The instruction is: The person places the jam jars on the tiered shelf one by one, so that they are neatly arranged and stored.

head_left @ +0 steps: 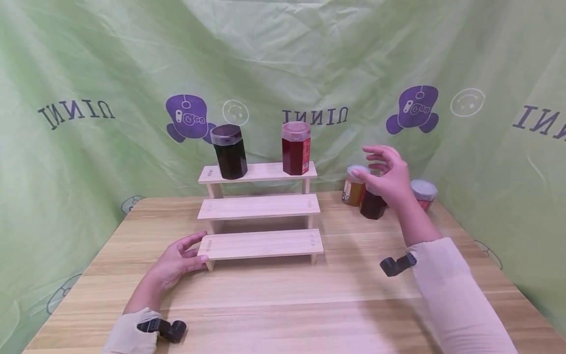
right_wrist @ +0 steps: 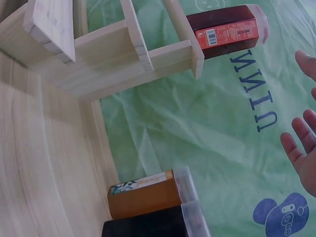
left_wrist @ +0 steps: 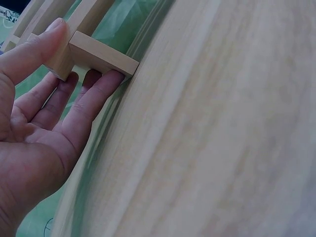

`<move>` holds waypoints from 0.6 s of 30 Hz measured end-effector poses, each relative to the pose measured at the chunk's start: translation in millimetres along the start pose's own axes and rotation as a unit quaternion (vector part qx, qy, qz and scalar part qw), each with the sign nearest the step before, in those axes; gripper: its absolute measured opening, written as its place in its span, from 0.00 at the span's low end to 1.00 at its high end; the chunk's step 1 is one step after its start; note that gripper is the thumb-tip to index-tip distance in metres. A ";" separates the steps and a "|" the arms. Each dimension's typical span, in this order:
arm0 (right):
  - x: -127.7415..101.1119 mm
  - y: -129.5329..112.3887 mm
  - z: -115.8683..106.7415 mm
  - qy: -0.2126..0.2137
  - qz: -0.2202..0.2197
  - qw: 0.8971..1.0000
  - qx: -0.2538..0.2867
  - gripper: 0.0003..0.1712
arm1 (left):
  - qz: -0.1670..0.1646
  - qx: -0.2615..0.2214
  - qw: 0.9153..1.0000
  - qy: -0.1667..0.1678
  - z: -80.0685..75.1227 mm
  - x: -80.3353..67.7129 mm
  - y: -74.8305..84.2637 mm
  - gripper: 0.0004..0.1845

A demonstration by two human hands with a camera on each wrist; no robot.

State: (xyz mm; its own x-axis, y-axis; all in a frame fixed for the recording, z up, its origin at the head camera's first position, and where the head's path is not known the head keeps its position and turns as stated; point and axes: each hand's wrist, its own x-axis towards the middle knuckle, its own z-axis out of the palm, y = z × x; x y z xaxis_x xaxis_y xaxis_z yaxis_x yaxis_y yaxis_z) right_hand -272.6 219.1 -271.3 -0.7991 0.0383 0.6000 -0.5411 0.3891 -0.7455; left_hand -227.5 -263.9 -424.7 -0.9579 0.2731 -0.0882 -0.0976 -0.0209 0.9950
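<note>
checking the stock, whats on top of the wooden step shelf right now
The top step of the wooden shelf holds two jars: a dark jar on the left and a red jar on the right. The middle and bottom steps show nothing on them; the left hand touches the bottom step's end.

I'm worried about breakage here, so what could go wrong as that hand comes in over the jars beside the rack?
The three jars stand close together, so the right hand reaching over the dark jar might knock the amber jar. The left hand only touches the wooden rack, so a bump could shake the two jars on its top step.
</note>
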 end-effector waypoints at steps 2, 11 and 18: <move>-4.5 -4.3 -2.4 0.002 -0.001 1.000 -0.005 0.31 | -0.001 -0.003 1.000 0.001 0.0 0.1 0.3 0.42; -15.6 3.7 -13.9 0.010 -0.012 1.000 0.010 0.27 | 0.003 -0.002 1.000 -0.006 -0.1 0.4 0.0 0.42; -27.9 -2.8 -24.5 0.019 -0.007 1.000 -0.013 0.25 | 0.003 -0.005 1.000 -0.005 -0.7 -0.1 -0.3 0.41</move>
State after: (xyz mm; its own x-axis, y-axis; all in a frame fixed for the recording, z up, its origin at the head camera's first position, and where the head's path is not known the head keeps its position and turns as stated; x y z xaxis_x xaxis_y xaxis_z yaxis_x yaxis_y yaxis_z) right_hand -242.4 239.5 -278.9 -0.7803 0.0676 0.6218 -0.5453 0.4136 -0.7292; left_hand -227.5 -264.6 -425.1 -0.9559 0.2819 -0.0823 -0.0952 -0.0324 0.9949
